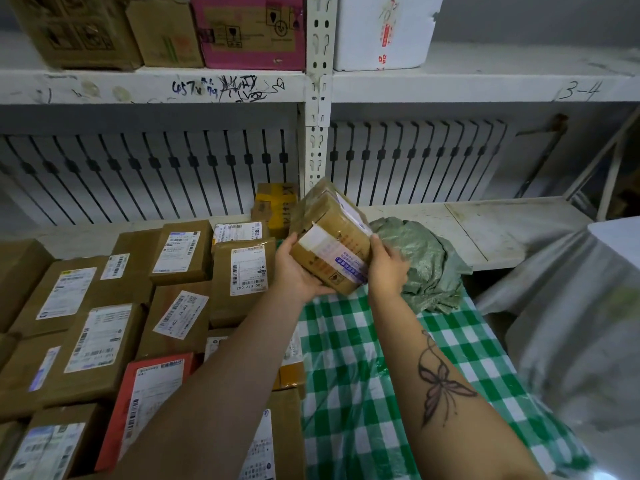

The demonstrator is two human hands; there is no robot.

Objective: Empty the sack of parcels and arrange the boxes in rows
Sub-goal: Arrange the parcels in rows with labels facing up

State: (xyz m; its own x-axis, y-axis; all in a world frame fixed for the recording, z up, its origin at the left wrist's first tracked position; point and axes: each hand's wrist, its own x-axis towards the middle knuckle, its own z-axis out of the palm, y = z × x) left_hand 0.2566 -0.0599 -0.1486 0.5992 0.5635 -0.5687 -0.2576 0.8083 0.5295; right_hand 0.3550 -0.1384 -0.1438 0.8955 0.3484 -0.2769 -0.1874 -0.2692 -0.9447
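I hold a brown taped cardboard box (pixel 330 237) in the air with both hands, tilted, above the far end of the green-and-white checked cloth (pixel 363 358). My left hand (pixel 294 271) grips its lower left side and my right hand (pixel 386 268) its right side. Just behind and right of the box lies the crumpled green woven sack (pixel 426 261), flat and slumped. To the left, several brown labelled boxes (pixel 180 251) lie in rows, with a red box (pixel 145 400) among them near the front.
A white metal shelf (pixel 152 86) runs overhead carrying cartons, a pink box (pixel 247 31) and a white foam box (pixel 384 29). A shelf post (pixel 317 133) stands behind the held box. A pale sack or sheet (pixel 568 323) bulges at the right.
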